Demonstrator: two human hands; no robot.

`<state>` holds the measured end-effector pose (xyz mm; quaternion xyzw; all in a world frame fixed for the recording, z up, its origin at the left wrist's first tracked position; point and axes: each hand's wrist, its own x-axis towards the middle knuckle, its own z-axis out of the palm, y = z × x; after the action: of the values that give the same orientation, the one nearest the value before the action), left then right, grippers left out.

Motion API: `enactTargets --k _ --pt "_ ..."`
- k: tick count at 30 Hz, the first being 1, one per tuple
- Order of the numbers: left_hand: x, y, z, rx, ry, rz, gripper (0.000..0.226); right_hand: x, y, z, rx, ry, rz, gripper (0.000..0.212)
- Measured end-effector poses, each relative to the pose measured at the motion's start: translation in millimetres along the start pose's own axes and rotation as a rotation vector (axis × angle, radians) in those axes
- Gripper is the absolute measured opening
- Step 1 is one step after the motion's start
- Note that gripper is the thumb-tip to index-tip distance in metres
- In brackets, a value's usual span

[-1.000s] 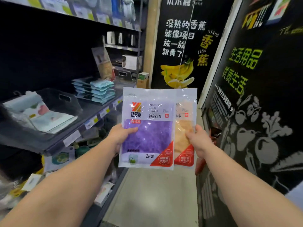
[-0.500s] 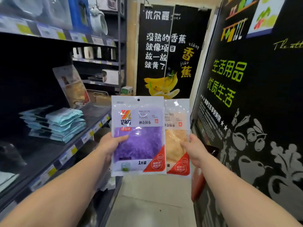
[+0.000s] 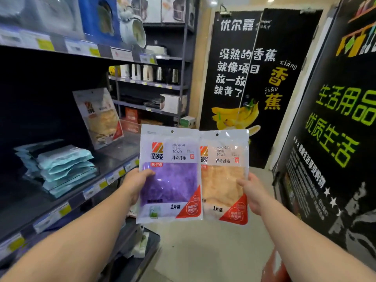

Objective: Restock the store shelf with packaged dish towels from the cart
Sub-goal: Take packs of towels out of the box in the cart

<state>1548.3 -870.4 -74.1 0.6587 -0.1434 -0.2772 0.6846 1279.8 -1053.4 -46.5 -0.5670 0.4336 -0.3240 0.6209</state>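
My left hand [image 3: 136, 183] grips the left edge of a purple dish towel pack [image 3: 170, 180], held upright in front of me. My right hand [image 3: 252, 192] grips the right edge of an orange dish towel pack [image 3: 223, 180], side by side with the purple one and slightly behind its edge. On the dark shelf [image 3: 114, 159] to the left, another orange pack [image 3: 99, 117] leans upright against the back. A stack of teal packs [image 3: 63, 167] lies flat farther left on the same shelf.
Price tags [image 3: 105, 183] line the shelf's front edge. An upper shelf [image 3: 81, 49] carries boxed goods and a white kettle [image 3: 133, 31]. Black banana poster [image 3: 248, 84] stands ahead, a black wall panel [image 3: 333, 139] on the right. A red object [image 3: 274, 267] shows at bottom right.
I have moved along the aisle; the shelf items slid left and nearer. The two packs spread apart, so more of the orange pack shows. Both hands keep their grip.
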Motion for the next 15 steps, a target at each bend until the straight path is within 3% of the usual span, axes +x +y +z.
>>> enactTargets --k 7,15 --pt "39.0 -5.8 76.7 -0.044 0.091 0.0 0.015 94.2 -21.8 -40.6 0.004 -0.124 0.051 0.023" --pt "77.9 8.1 74.2 -0.053 0.201 0.021 0.015 165.1 -29.0 0.7 0.048 -0.306 0.068 0.023"
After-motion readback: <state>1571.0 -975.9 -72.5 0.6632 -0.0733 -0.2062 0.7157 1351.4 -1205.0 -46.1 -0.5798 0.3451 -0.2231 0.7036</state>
